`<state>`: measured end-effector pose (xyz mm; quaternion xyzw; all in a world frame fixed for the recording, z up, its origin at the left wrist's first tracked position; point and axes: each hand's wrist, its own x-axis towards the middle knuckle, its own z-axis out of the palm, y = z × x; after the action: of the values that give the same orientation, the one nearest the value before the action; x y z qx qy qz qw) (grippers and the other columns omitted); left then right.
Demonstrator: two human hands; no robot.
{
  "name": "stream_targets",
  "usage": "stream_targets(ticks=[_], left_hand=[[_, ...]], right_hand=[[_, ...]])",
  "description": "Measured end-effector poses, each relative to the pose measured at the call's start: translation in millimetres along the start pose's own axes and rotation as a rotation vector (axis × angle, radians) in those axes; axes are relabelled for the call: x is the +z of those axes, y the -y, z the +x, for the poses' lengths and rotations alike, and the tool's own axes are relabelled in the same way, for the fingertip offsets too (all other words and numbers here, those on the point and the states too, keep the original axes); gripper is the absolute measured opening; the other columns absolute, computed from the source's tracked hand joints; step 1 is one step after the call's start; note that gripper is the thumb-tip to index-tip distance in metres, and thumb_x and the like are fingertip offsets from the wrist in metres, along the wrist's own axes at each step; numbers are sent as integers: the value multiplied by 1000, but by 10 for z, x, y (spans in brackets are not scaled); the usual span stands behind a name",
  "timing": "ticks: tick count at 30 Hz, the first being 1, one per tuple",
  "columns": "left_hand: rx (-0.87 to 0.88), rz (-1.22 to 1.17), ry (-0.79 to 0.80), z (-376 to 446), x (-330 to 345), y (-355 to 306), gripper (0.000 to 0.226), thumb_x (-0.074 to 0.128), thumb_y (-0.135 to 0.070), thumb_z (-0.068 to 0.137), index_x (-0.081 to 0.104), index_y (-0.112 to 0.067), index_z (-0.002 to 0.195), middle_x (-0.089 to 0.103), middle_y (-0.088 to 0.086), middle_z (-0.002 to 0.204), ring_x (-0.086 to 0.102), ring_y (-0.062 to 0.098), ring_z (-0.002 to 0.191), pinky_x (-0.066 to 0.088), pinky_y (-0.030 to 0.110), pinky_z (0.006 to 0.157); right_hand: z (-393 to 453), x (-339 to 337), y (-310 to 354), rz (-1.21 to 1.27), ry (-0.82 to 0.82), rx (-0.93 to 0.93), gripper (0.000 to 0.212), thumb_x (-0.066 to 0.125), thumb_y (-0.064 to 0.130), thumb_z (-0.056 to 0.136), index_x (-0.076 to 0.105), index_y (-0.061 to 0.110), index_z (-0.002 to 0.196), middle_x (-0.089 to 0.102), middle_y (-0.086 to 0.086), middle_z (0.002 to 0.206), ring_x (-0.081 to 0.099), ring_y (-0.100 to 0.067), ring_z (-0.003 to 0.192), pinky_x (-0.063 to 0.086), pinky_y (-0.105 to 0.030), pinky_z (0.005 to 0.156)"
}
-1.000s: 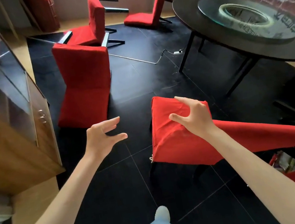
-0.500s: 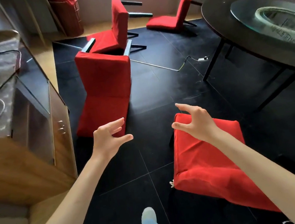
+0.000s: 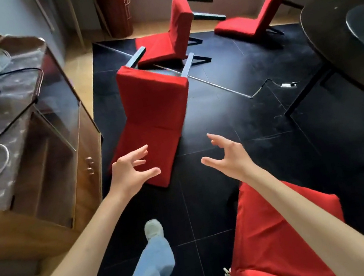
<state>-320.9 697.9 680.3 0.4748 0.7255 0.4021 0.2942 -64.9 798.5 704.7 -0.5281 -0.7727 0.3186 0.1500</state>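
Observation:
A red-covered chair (image 3: 154, 108) lies tipped on the black floor ahead, its dark legs pointing away. My left hand (image 3: 129, 173) hovers over its near end with fingers spread, holding nothing. My right hand (image 3: 230, 156) floats to the right of that chair above bare floor, fingers spread and empty. Another red chair (image 3: 273, 243) is at the bottom right, under my right forearm, touched by neither hand.
Two more tipped red chairs (image 3: 173, 35) (image 3: 259, 16) lie farther back. A wooden cabinet with a glass front (image 3: 42, 161) stands at the left. A dark round table (image 3: 339, 34) fills the right. A cable (image 3: 263, 85) crosses the floor. My leg and shoe (image 3: 153, 229) step forward.
My right hand has let go of the near red chair, which now sits lower right. I have stepped forward and both hands have come closer to the tipped chair ahead.

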Motion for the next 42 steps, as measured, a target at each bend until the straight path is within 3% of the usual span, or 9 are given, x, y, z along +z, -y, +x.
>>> stream_targets(ticks=[6,9,13,16,27,34,38,42], left_hand=[[-23,7,-43,1229,-219,103,79,90,-22,62,56,-18,134,66,5,122,65,10,98,49,24,90],[-46,17,-72,1808,-378,144,79,89,-25,62,56,-20,134,66,3,122,65,11,99,46,22,89],[-79,32,-103,2380,-528,205,78,89,-26,64,56,-21,134,67,2,121,66,11,100,49,28,94],[-136,20,-141,2700,-594,278,79,89,-24,64,55,-19,135,67,3,121,65,10,97,47,25,92],[-403,-98,-518,3718,-233,496,79,90,-25,61,57,-20,133,68,2,118,65,5,91,51,25,90],[-560,-188,-777,3898,244,351,82,90,-23,61,55,-17,134,66,5,122,65,8,95,50,19,82],[-641,-208,-864,3677,441,276,82,90,-21,60,55,-18,135,66,3,122,63,3,93,44,6,75],[-694,-203,-894,3404,569,208,82,90,-20,61,55,-18,135,65,5,124,64,9,99,47,19,86]], right_hand=[[1259,180,280,-4,65,-44,76,75,45,77,44,27,144,57,3,136,50,-13,127,36,-22,98],[1855,242,448,9,95,-40,76,75,45,77,43,29,144,57,2,136,50,-14,127,39,-26,101],[2490,343,555,24,133,-40,77,76,46,77,42,30,144,57,3,135,50,-13,125,40,-26,99],[2952,417,588,6,185,-57,76,76,45,77,43,30,143,58,3,134,50,-13,124,39,-25,99],[5037,461,492,-126,467,-294,76,76,46,75,44,34,142,59,5,130,53,-13,121,43,-29,99],[5904,385,491,-200,670,-509,76,76,46,76,43,30,143,60,2,130,54,-15,120,39,-24,95],[5952,427,490,-206,734,-563,75,76,43,78,43,27,143,59,0,131,54,-15,120,39,-21,92],[5803,453,381,-193,780,-585,76,76,42,78,42,26,144,59,-1,131,54,-15,121,39,-23,95]])
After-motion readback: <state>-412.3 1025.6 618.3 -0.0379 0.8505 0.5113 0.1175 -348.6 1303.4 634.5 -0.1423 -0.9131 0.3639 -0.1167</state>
